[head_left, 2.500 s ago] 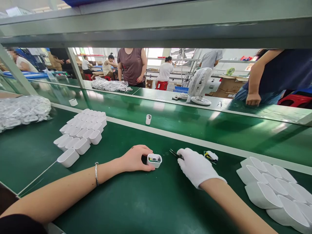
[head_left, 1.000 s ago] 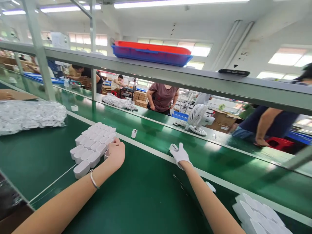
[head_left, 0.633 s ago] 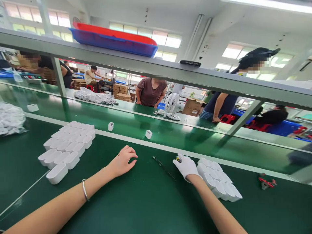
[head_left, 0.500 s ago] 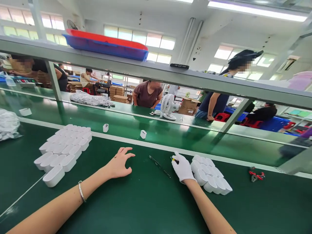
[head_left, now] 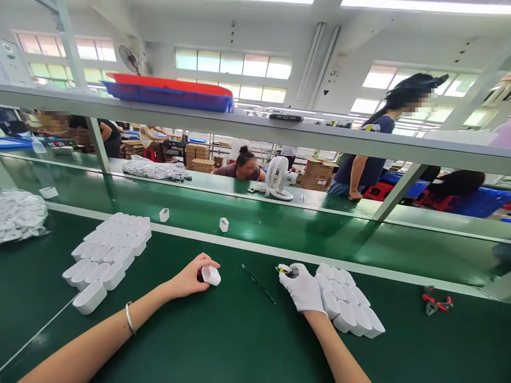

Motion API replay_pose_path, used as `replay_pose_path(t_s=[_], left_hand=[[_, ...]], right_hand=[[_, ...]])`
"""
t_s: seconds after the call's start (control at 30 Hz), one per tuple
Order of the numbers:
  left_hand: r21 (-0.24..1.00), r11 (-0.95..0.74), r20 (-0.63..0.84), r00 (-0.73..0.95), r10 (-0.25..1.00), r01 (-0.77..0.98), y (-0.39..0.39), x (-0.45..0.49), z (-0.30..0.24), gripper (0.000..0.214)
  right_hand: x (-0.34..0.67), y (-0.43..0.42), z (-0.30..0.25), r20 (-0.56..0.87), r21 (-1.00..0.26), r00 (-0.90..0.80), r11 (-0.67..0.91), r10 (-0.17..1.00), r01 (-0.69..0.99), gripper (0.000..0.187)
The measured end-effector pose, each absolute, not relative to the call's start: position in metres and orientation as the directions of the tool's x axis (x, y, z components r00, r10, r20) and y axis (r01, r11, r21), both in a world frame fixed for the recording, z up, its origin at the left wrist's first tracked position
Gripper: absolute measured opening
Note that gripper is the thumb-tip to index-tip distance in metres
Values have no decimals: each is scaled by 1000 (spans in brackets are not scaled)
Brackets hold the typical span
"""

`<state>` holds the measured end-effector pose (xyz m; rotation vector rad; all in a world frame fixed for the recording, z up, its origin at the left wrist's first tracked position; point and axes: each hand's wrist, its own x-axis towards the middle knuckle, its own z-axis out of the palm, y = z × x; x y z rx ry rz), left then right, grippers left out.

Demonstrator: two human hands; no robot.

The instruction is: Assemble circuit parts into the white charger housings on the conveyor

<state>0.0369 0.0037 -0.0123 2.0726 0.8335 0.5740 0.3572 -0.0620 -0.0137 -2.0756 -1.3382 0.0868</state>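
My bare left hand (head_left: 195, 277) is closed around a white oval plastic housing (head_left: 211, 276), tilted with its open end towards the fingers. My right hand (head_left: 301, 287), in a white glove, grips a small yellow, black and white part (head_left: 285, 270) whose exact kind I cannot make out. Close beside the glove lies a cluster of white housings (head_left: 351, 303). Between the two hands rests a thin dark tool (head_left: 258, 284) on the green bench. A larger group of white housings (head_left: 115, 244) stands to the left of my left hand.
Red and black pliers (head_left: 437, 302) lie at the right. Beyond the white strip stand single housings (head_left: 224, 225). A bag of white parts (head_left: 22, 215) is at far left. A shelf beam (head_left: 239, 126) crosses above, with a small fan (head_left: 277, 175) and co-workers behind.
My left hand, open before, has closed on a white housing. My right hand keeps the small part, which now shows more. The co-worker opposite has bent lower, and the view has tilted up slightly.
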Motion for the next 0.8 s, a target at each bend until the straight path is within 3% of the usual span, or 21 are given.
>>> replay_pose_path(t_s=[0.2,0.33,0.43,0.53,0.63,0.8], left_hand=[[835,-435,91,694,714,338,4,40,-12,49],[857,-353,20,659,752,376,7,49,-9,46],[892,-277,-56,694,718,358,10,64,-4,40],[927,-219,-70,712,699,306,6,80,-5,70],[935,-184,-42,612,790,302,-8,90,-15,94],[917,-218,30,486,873,335,-40,105,-27,85]], right_hand=[[351,-63,-18,285,-816,383,13,879,578,18],[345,-65,-17,214,-913,400,37,891,406,26],[339,-69,-7,161,-959,422,41,892,279,30],[332,-76,5,152,-979,433,76,889,188,35],[319,-85,10,121,-990,405,81,906,114,36],[288,-95,0,16,-998,376,39,927,-53,38]])
